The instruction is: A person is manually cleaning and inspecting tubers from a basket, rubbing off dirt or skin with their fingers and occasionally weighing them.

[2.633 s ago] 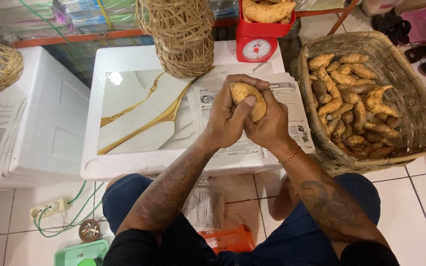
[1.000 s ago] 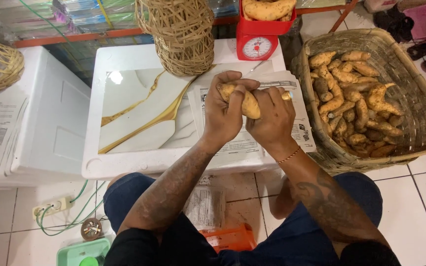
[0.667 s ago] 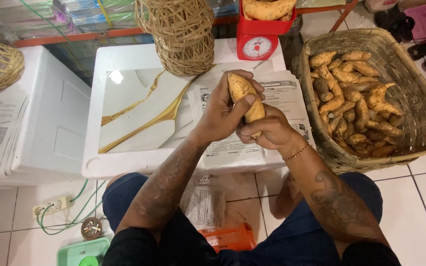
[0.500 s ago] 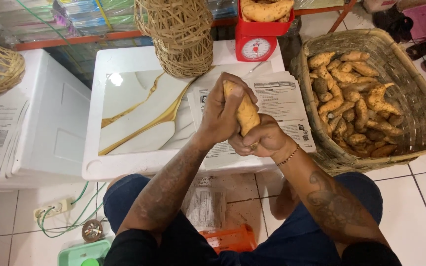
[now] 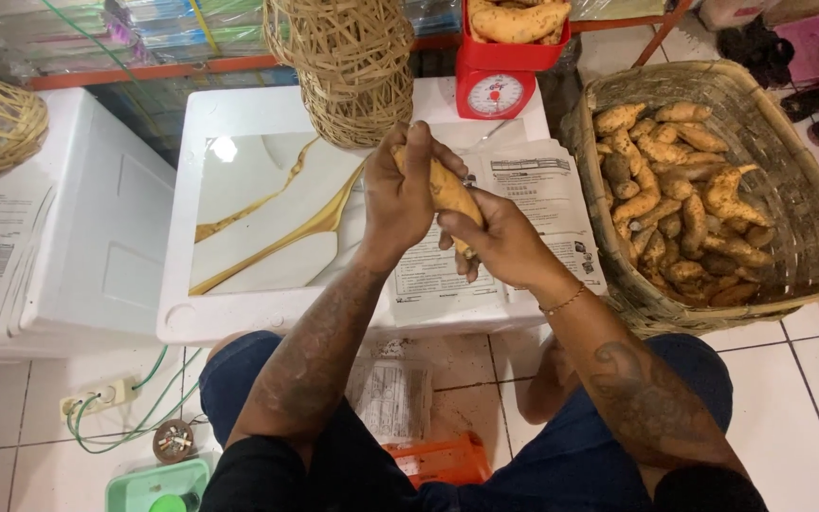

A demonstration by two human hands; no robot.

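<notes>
Now upright: knobbly, perhaps unpeeled tuber [image 5: 445, 194]

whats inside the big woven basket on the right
The woven basket holds a pile of sweet potatoes. Whatever lies beneath the top layer is covered.

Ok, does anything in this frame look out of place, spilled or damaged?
Nothing stands out. Both hands, left and right, hold one orange sweet potato above the printed paper sheets on the white box. The other tubers lie inside the woven basket and on the red scale.
</notes>
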